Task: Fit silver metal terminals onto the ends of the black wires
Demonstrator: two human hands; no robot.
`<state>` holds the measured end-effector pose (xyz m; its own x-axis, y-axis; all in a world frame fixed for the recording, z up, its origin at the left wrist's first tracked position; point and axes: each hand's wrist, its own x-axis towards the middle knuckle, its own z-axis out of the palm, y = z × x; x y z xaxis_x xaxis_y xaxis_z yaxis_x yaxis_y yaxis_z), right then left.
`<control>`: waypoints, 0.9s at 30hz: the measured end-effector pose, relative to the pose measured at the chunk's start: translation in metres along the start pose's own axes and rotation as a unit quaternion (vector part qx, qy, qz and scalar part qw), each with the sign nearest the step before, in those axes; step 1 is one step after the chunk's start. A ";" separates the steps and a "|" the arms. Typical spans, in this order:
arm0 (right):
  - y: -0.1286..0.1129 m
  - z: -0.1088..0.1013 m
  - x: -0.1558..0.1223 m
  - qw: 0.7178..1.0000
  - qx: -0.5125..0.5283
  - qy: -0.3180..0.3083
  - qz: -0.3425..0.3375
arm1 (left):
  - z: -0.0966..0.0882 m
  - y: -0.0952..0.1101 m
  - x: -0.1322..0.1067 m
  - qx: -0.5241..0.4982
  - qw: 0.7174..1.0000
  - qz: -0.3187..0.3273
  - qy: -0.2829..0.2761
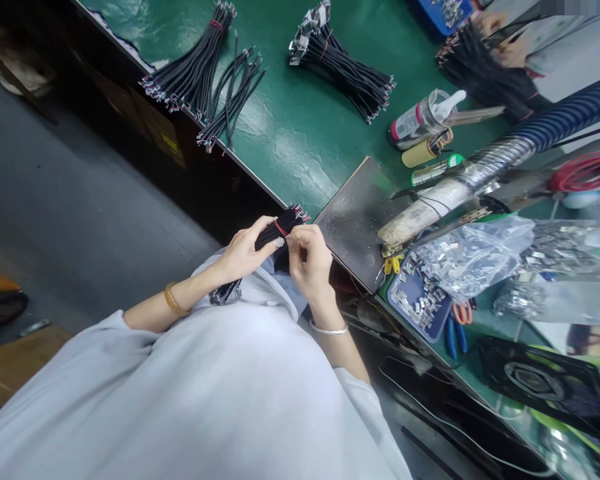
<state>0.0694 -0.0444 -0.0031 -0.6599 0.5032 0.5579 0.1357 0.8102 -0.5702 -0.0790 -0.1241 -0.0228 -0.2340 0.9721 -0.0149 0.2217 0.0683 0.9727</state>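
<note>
Close to my lap, my left hand (244,252) is wrapped round a bundle of black cables (267,235), with its thumb along the near side. The stripped red and white wire ends point up and away, and the metal-tipped ends stick out below the hand. A red tie (281,227) circles the bundle near the top. The fingers of my right hand (310,257) are pinched together against this tie, right beside my left thumb. Whether the tie is knotted or twisted there is hidden by the fingers.
Cable bundles (195,70) (347,70) and loose cables (233,93) lie on the green table (275,127). To the right are a dark plate (360,220), a ducting hose (500,163), a bottle (410,123) and a tray of metal connectors (420,300). A co-worker's hands (510,50) handle cables at top right.
</note>
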 end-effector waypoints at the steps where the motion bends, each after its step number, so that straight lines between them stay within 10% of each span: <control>1: -0.003 -0.005 0.003 0.999 0.021 -0.025 0.007 | -0.001 0.001 -0.001 0.027 1.000 -0.003 -0.002; 16: -0.007 -0.008 0.010 0.937 0.186 -0.142 0.258 | -0.021 0.014 0.008 0.209 0.971 -0.090 -0.072; 27: 0.018 0.020 0.014 0.988 -0.150 -0.017 -0.029 | -0.033 0.016 0.017 0.247 0.955 -0.136 -0.090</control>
<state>0.0483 -0.0288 -0.0177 -0.6970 0.4476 0.5602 0.3075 0.8923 -0.3304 -0.1104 -0.1134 0.0000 -0.1891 0.9234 -0.3342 0.6063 0.3774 0.6999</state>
